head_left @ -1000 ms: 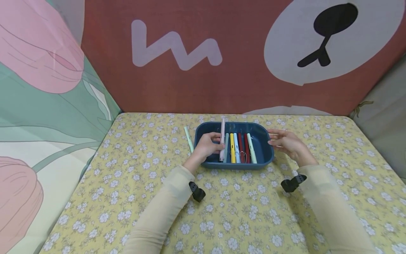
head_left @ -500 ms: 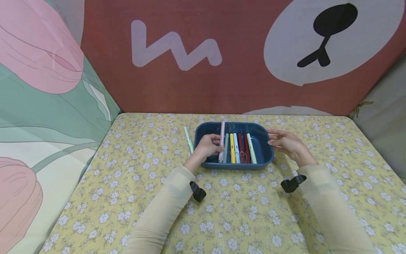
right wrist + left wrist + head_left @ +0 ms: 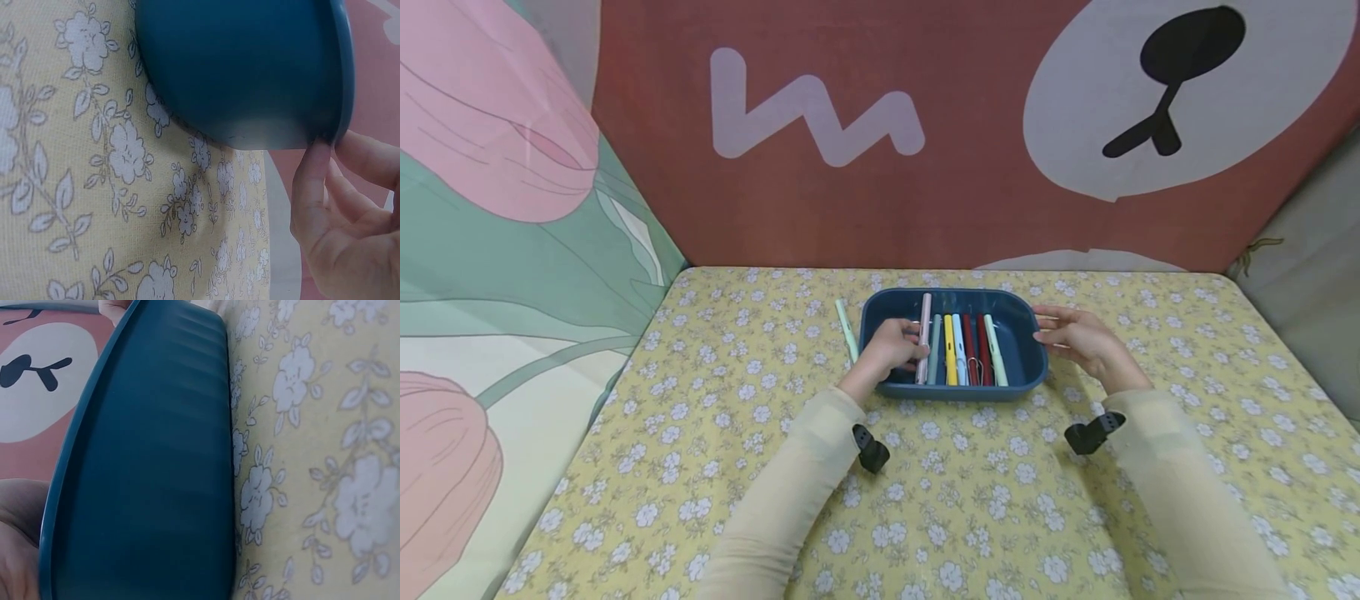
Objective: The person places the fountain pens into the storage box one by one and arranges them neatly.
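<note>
In the head view a dark blue oblong box (image 3: 1025, 350) stands on the table with a row of pens inside. My left hand (image 3: 891, 346) reaches over its left end and pinches a pale pink pen (image 3: 925, 321) between thumb and fingers. This pen lies lengthwise, left of a grey-green pen (image 3: 935, 350), a yellow pen (image 3: 950, 346), a light blue one, two dark red ones and a mint one. My right hand (image 3: 1082, 340) touches the box's right end; the right wrist view shows thumb and fingertips (image 3: 319, 153) right at the rim. The left wrist view hides the pens behind the box wall (image 3: 150, 456).
A mint green pen (image 3: 846, 329) lies on the flowered tablecloth (image 3: 940, 500) just left of the box. Behind the table hangs a red-brown printed cloth (image 3: 880, 208). Patterned fabric (image 3: 527, 250) borders the left side.
My left hand has lowered slightly with the pink pen, so the pen's far end now lies within the box outline. The right hand and box have stayed put.
</note>
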`<state>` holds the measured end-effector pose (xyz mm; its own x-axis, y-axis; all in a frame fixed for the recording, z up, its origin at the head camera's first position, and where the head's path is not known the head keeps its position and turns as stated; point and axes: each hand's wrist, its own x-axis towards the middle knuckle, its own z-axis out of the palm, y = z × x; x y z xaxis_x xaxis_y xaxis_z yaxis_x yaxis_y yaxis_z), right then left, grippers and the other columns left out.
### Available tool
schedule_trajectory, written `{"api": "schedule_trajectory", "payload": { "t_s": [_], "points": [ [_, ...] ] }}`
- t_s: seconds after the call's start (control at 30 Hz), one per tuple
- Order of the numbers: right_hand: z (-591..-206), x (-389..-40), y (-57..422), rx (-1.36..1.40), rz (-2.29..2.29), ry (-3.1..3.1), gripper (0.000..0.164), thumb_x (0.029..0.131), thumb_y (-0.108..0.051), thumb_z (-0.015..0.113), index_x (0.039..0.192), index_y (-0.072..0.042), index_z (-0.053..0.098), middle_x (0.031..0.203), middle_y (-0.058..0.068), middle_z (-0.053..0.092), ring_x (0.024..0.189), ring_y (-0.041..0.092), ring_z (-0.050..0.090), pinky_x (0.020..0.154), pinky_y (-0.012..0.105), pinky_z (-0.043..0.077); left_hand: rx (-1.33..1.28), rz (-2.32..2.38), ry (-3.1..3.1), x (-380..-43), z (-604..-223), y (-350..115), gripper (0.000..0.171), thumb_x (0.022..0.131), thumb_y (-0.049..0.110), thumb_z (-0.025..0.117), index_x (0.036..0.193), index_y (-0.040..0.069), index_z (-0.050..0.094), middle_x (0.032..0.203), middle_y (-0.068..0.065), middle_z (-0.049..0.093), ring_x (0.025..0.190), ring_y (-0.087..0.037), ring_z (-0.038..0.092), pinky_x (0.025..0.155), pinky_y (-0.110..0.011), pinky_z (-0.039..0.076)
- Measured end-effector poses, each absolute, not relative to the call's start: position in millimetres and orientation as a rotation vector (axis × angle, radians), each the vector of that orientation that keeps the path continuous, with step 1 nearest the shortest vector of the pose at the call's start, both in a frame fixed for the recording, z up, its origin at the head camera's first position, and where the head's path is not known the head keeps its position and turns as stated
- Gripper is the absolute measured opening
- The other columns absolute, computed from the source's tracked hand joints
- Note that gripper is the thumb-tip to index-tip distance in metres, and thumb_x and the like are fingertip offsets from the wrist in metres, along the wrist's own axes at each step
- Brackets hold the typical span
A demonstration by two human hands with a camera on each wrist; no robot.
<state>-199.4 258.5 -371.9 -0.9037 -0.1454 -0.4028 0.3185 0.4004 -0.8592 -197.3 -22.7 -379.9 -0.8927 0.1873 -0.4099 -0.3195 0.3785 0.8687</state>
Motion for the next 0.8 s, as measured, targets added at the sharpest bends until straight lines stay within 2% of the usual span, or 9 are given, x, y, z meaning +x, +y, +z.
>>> {"api": "schedule_trajectory", "payload": {
  "t_s": [0.27,0.6,0.8],
  "points": [
    [-371.1,-199.8,259.3,0.137,-1.499,2.25,0.064,0.099,-0.015,0.051,0.154,-0.01,0.018,0.156,0.023,0.024,0.091,-0.009,0.051,0.08,0.01,0.052,-0.127,1.468,2.201,-199.1,-379.6,-21.9,0.044,0.092,0.002,0.06,0.134,-0.001,0.049,0.128,-0.02,0.055,0.1,-0.03,0.065,0.071,-0.03,0.061],
    [-370.7,-199.7,257.7,0.154,-1.505,2.251,0.063,0.099,-0.014,0.051,0.154,-0.01,0.019,0.155,0.023,0.026,0.09,-0.008,0.052,0.08,0.011,0.052,-0.117,1.4,2.173,-200.8,-380.4,-22.3,0.042,0.093,0.0,0.057,0.134,-0.006,0.048,0.115,-0.023,0.061,0.074,-0.019,0.061,0.062,-0.024,0.059],
    [-371.2,-198.7,257.8,0.158,-1.49,2.26,0.063,0.099,-0.014,0.051,0.154,-0.011,0.019,0.155,0.022,0.026,0.102,0.001,0.052,0.08,0.011,0.052,-0.136,1.374,2.164,-201.4,-381.4,-21.6,0.043,0.093,0.003,0.058,0.134,-0.004,0.048,0.114,-0.022,0.061,0.074,-0.019,0.062,0.06,-0.024,0.059]
  ]
}}
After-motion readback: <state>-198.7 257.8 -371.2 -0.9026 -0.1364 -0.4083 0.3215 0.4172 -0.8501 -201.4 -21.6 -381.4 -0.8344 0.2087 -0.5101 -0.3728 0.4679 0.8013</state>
